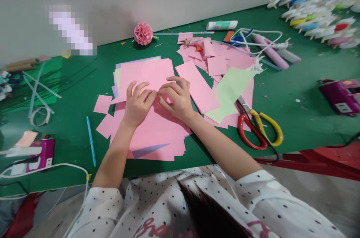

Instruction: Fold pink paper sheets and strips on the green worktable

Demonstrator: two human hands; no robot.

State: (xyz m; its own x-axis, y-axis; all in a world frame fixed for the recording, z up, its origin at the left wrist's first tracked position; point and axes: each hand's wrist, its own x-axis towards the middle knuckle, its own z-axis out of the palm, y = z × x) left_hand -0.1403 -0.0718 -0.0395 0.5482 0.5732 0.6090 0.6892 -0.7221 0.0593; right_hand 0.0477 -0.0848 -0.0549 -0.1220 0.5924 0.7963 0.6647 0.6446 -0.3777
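Observation:
My left hand (pixel 137 106) and my right hand (pixel 177 99) meet over a stack of pink paper sheets (pixel 146 69). Their thumbs and forefingers pinch a small piece of pink paper (pixel 168 99), mostly hidden by the fingers. The other fingers of both hands are raised and curved. Lilac and green sheet edges stick out from the stack's far left corner. Small pink paper squares (pixel 102 104) lie by the stack's left side, one partly under my left wrist. Right of my right hand is a pink rectangular pile of paper (pixel 197 86).
Scissors (pixel 260 129) with red and yellow handles lie right, near a light green sheet (pixel 233 88). A pink paper ball (pixel 143 34) sits by the wall. A blue pen (pixel 90 140) lies left. Glue gun (pixel 271 50), cables and purple power boxes (pixel 341 96) occupy the sides.

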